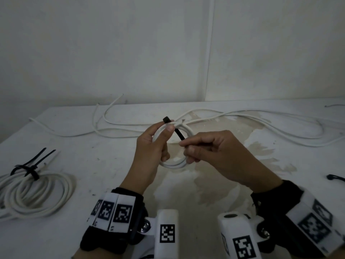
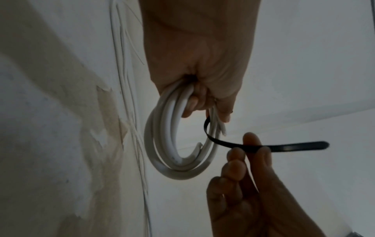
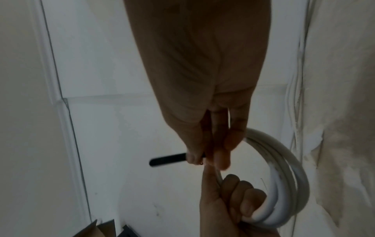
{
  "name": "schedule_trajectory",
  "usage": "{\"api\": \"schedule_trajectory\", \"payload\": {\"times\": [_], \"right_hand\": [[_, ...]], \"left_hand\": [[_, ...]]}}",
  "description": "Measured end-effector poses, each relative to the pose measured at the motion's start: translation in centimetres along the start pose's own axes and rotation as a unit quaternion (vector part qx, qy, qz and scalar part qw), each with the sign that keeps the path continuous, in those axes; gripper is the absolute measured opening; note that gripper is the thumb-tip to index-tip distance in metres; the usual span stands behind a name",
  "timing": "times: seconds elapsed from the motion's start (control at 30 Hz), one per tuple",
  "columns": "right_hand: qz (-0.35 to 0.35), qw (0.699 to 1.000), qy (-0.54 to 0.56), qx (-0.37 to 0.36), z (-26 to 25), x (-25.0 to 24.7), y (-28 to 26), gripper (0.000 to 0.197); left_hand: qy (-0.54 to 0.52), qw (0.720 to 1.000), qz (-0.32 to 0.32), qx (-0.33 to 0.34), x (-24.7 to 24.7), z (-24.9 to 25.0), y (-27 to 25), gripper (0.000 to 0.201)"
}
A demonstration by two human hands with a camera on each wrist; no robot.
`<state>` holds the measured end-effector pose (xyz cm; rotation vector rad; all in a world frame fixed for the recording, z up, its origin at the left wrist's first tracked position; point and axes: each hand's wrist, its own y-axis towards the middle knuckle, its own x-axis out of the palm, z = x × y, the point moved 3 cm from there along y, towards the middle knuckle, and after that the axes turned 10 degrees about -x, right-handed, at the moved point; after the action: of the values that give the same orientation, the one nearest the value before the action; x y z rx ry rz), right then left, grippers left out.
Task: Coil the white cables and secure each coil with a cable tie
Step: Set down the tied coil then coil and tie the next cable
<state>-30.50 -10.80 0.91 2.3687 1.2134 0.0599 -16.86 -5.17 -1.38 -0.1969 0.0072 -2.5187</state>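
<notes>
My left hand (image 1: 157, 139) grips a small white cable coil (image 1: 174, 164) held above the table, fingers curled round its strands (image 2: 168, 128). A black cable tie (image 1: 179, 134) runs from its square head (image 1: 166, 120) by my left thumb, across the coil, to my right hand (image 1: 197, 146). The right hand (image 2: 249, 150) pinches the tie's strap, whose free tail (image 2: 300, 146) sticks out past the fingers. In the right wrist view the same tail (image 3: 168, 159) shows left of the pinching fingers and the coil (image 3: 290, 184) sits to the right.
A finished white coil (image 1: 37, 193) bound with black ties (image 1: 31, 171) lies at the left of the table. Loose white cables (image 1: 242, 118) sprawl across the back. Another black tie (image 1: 335, 177) lies at the right edge. The wall stands close behind.
</notes>
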Motion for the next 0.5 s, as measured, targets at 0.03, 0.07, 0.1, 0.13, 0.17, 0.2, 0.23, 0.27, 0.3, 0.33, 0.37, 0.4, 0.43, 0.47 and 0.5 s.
{"api": "schedule_trajectory", "payload": {"times": [0.03, 0.07, 0.1, 0.13, 0.17, 0.2, 0.23, 0.27, 0.3, 0.33, 0.37, 0.4, 0.43, 0.47, 0.5], "right_hand": [[0.025, 0.999, -0.015, -0.024, -0.1, -0.1, 0.0, 0.018], [0.046, 0.997, -0.043, -0.047, -0.1, -0.1, 0.1, 0.014], [0.057, 0.994, -0.072, -0.065, -0.2, -0.2, 0.2, 0.011], [0.059, 0.991, -0.093, -0.076, -0.3, -0.2, 0.2, 0.009], [0.06, 0.989, -0.102, -0.083, -0.3, -0.2, 0.3, 0.009], [0.06, 0.989, -0.104, -0.088, -0.4, -0.1, 0.3, 0.009], [0.059, 0.989, -0.099, -0.091, -0.4, 0.0, 0.3, 0.01], [0.06, 0.99, -0.091, -0.092, -0.5, 0.0, 0.3, 0.009], [0.061, 0.991, -0.081, -0.088, -0.5, -0.1, 0.3, 0.009], [0.064, 0.992, -0.071, -0.082, -0.4, -0.1, 0.3, 0.01], [0.067, 0.993, -0.063, -0.075, -0.4, -0.2, 0.3, 0.012], [0.07, 0.993, -0.057, -0.07, -0.3, -0.3, 0.3, 0.013], [0.071, 0.994, -0.053, -0.065, -0.2, -0.4, 0.3, 0.013], [0.072, 0.994, -0.052, -0.06, -0.2, -0.5, 0.3, 0.014], [0.073, 0.995, -0.052, -0.054, -0.2, -0.6, 0.3, 0.015]], "left_hand": [[-0.003, 1.0, 0.0, -0.002, 0.1, 0.0, 0.0, 0.012], [-0.004, 1.0, 0.0, -0.002, 0.3, 0.0, -0.1, 0.012], [-0.004, 1.0, 0.003, 0.0, 0.4, -0.1, -0.1, 0.013], [-0.003, 1.0, 0.009, 0.003, 0.5, 0.0, -0.2, 0.013], [-0.002, 1.0, 0.017, 0.007, 0.5, 0.1, -0.2, 0.013], [-0.002, 1.0, 0.025, 0.012, 0.5, 0.2, -0.3, 0.012], [-0.001, 0.999, 0.032, 0.017, 0.5, 0.3, -0.3, 0.012], [0.002, 0.999, 0.036, 0.021, 0.5, 0.3, -0.4, 0.013], [0.005, 0.999, 0.037, 0.025, 0.6, 0.3, -0.4, 0.014], [0.007, 0.999, 0.033, 0.028, 0.6, 0.4, -0.5, 0.014], [0.008, 0.999, 0.025, 0.032, 0.7, 0.4, -0.6, 0.014], [0.009, 0.999, 0.015, 0.034, 0.8, 0.5, -0.7, 0.013], [0.011, 0.999, 0.004, 0.038, 1.0, 0.5, -0.8, 0.011], [0.014, 0.999, -0.007, 0.043, 1.1, 0.6, -0.9, 0.012], [0.018, 0.999, -0.015, 0.047, 1.2, 0.6, -0.9, 0.017]]}}
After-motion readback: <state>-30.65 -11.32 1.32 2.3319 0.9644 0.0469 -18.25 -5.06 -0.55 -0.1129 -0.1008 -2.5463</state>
